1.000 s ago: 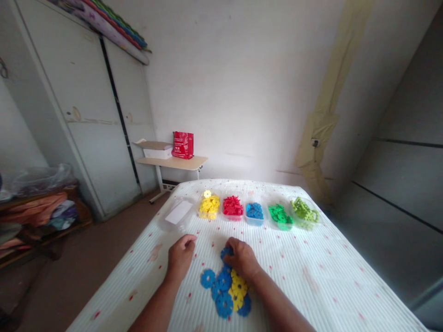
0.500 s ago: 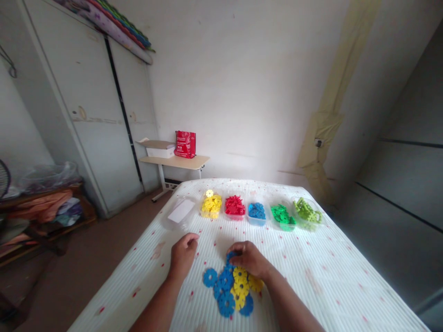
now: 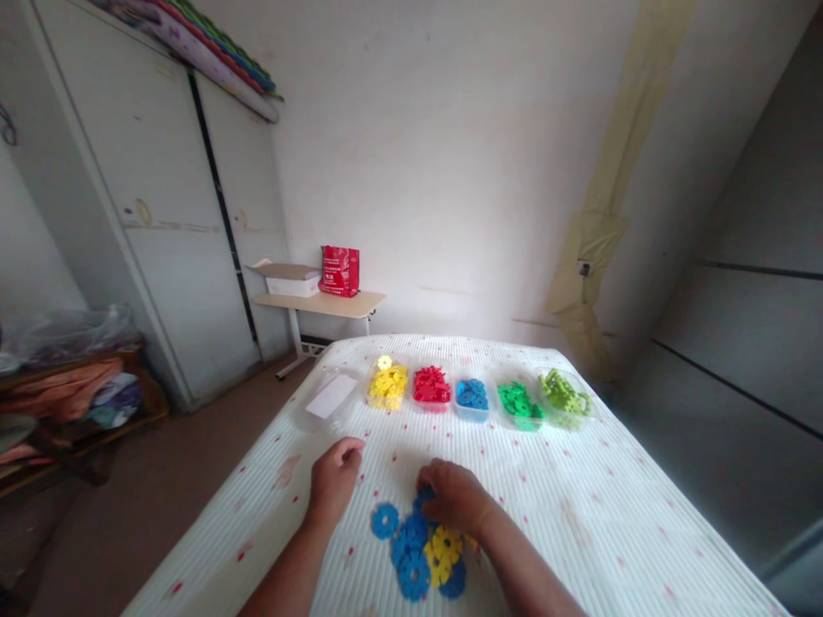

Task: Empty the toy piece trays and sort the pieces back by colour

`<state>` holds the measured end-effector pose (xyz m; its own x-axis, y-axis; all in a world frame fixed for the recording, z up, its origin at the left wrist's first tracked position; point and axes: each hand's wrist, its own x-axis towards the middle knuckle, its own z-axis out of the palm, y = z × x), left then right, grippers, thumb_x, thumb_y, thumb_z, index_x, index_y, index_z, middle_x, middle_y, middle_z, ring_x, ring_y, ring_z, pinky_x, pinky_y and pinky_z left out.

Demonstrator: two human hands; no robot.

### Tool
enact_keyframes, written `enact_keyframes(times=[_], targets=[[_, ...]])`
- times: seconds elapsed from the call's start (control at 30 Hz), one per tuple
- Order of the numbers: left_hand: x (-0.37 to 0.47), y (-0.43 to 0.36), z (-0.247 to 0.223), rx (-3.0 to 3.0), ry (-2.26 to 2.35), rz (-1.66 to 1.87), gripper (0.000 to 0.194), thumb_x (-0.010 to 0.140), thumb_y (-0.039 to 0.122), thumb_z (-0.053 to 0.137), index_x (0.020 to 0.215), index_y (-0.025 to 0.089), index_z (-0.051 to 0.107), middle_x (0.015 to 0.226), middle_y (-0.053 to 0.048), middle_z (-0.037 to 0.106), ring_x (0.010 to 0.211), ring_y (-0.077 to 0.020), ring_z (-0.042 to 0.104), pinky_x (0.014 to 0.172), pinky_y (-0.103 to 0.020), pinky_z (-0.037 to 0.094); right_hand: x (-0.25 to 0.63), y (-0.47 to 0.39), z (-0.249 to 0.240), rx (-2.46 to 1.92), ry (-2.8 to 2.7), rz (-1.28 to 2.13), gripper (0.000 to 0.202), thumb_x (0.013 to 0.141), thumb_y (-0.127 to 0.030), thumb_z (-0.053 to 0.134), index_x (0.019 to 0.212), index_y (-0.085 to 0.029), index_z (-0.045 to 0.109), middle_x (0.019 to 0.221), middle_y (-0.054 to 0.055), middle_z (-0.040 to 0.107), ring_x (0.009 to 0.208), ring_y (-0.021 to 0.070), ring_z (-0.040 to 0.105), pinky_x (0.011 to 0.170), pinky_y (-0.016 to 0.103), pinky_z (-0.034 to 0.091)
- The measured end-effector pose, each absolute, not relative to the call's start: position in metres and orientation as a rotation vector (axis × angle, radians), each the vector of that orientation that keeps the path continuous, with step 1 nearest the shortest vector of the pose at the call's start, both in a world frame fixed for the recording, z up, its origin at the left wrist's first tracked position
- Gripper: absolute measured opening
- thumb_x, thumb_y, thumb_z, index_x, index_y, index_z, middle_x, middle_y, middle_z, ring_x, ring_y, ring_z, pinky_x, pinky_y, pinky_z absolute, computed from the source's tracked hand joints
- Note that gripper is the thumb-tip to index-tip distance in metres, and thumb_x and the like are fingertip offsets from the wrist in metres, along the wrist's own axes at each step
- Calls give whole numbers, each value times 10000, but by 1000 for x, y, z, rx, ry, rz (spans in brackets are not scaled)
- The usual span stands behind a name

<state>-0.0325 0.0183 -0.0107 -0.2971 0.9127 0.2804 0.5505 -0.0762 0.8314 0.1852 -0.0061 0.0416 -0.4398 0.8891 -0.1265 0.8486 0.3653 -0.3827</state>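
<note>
My right hand (image 3: pixel 455 497) bends over the far end of a pile of flower-shaped plastic discs, its fingers closed on a blue notched disc (image 3: pixel 423 498). Several blue discs (image 3: pixel 413 572) and yellow discs (image 3: pixel 440 561) overlap below it, partly covered by the hand and wrist. A single blue disc (image 3: pixel 385 520) lies apart on the left side of the pile. My left hand (image 3: pixel 334 482) rests on the tablecloth left of the pile, fingers curled in, with nothing visible in them.
Across the table (image 3: pixel 514 548) stand clear tubs of yellow (image 3: pixel 387 387), red (image 3: pixel 431 388), blue (image 3: pixel 472 397), green (image 3: pixel 519 404) and light green pieces (image 3: pixel 564 394). A clear container with a white card (image 3: pixel 331 396) is at far left. Behind is a small desk (image 3: pixel 347 303) with a red bag (image 3: pixel 340 271).
My right hand has shifted slightly toward me and lower over the pile, covering more of the yellow discs. The left hand stays curled in place. The view has turned a little.
</note>
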Motion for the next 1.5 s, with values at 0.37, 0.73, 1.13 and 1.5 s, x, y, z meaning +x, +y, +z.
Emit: enact_keyframes(times=[0.37, 0.73, 1.13, 1.5], targets=[[-32, 18, -9, 1599, 1824, 1332, 230, 686, 325, 453, 742, 199, 637, 535, 35, 615, 537, -149, 587, 524, -222, 448, 223, 23, 31, -1506, -1688, 997, 72, 559, -128, 625, 566, -158, 560, 520, -55, 524, 523, 72, 455, 494, 185, 342], [-33, 19, -10, 1626, 1845, 1303, 248, 703, 318, 438, 766, 189, 641, 582, 21, 635, 552, -149, 584, 534, -226, 446, 270, 66, 69, -1469, -1206, 658, 411, 653, -396, 559, 968, -134, 569, 910, 90, 626, 598, 129, 601, 503, 243, 471], [0, 4, 4, 1885, 1637, 1202, 230, 727, 256, 459, 819, 209, 664, 823, -22, 686, 777, -164, 614, 737, -259, 467, 305, -6, 3, -1586, -1629, 382, 260, 764, -362, 426, 739, -171, 600, 649, 33, 628, 618, 170, 570, 606, 260, 425], [90, -44, 22, 2378, 1529, 509, 195, 664, 266, 566, 832, 224, 656, 940, -57, 610, 969, -239, 505, 805, -349, 359, 304, 1, -6, -1696, -1807, 272, 250, 788, -276, 366, 779, -190, 601, 746, 42, 654, 707, 177, 610, 660, 251, 417]])
